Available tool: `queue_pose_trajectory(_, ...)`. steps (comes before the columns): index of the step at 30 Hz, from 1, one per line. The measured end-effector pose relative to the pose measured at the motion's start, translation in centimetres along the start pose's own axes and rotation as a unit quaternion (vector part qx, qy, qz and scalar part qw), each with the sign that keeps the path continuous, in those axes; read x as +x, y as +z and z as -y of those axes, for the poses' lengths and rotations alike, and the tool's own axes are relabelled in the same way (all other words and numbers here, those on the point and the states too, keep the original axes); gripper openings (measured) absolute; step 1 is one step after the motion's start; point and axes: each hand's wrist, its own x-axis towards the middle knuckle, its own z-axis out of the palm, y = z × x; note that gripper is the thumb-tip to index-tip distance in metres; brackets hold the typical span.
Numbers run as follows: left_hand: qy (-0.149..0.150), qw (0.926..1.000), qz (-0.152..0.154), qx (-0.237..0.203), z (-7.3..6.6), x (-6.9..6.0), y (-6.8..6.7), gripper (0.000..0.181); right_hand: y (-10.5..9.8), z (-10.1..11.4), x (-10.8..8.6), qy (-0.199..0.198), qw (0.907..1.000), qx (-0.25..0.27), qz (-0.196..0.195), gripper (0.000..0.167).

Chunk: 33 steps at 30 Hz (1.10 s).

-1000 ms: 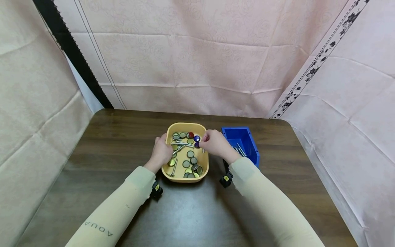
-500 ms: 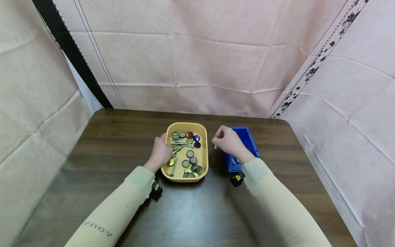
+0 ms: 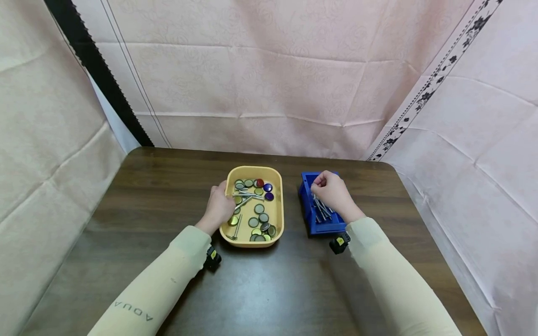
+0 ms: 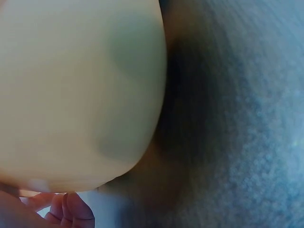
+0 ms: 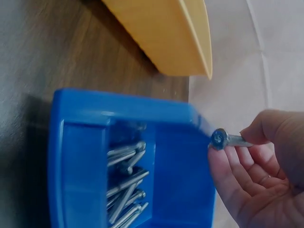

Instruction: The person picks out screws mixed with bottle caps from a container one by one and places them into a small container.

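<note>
My right hand (image 3: 334, 191) is over the blue bin (image 3: 323, 227). In the right wrist view its thumb and fingers pinch a metal bolt (image 5: 221, 138) with a round head, near the bin's rim. Several similar bolts (image 5: 126, 190) lie inside the bin. At the left side of the yellow tray (image 3: 275, 238), my left hand (image 3: 218, 206) grips the rim. Bottle caps (image 3: 259, 209), mostly turned inside up, and several bolts (image 3: 248, 195) lie in the tray. A blurred pale surface fills much of the left wrist view, with curled fingers (image 4: 71, 209) at the bottom.
Both containers stand on a dark wooden table (image 3: 168, 196), with a gap between them. Pale patterned cloth (image 3: 260, 93) hangs behind the table and at both sides. A small black camera sits on each wrist.
My right hand has moved right, from above the yellow tray to above the blue bin, carrying the bolt. My left hand stays at the tray's left rim.
</note>
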Motion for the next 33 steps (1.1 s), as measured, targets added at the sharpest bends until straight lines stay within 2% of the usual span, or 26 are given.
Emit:
queue_pose_trajectory(8,-0.002,1.0000,0.001,0.003,-0.1,0.0,0.0,0.062,-0.3,-1.0,0.0,0.033,0.9993,-0.016,-0.007,0.014)
queue_pose_trajectory(24,-0.004,1.0000,0.002,0.004,-0.2,0.0,-0.1,0.062,-0.1,-2.1,-0.1,0.081,0.9951,-0.049,0.028,0.013)
queue_pose_trajectory(33,-0.007,1.0000,0.002,0.001,-0.3,0.0,0.0,0.061,0.0,-2.4,-0.1,0.089,0.9938,-0.059,0.030,0.012)
